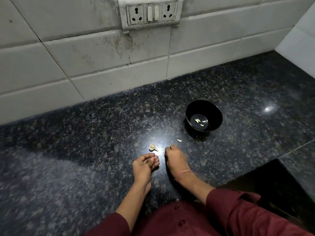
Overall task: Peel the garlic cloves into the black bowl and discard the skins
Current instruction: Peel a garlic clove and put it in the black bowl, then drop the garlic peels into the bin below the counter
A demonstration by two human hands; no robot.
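**Last clove out, skins yet to clear**

Head view: The black bowl stood on the dark speckled counter, toward the right and near the tiled wall. A few peeled cloves lay on its bottom. One more pale clove lay on the counter just in front of the bowl, outside it; whether it was peeled could not be told at this size. A small heap of papery skins sat to the left of it, in the glare of a light.

The left hand rested just below the skins, its fingers bunched tip to tip with the thumb. Whether they pinched a scrap could not be told. The right hand lay beside it, between skins and loose clove, fingers curled down onto the stone. What they held, if anything, was hidden under the hand.

By the look of it the peeling was close to finished. The next move likely called for lifting the stray clove into the bowl, then gathering the light skins together without scattering them, for discarding.
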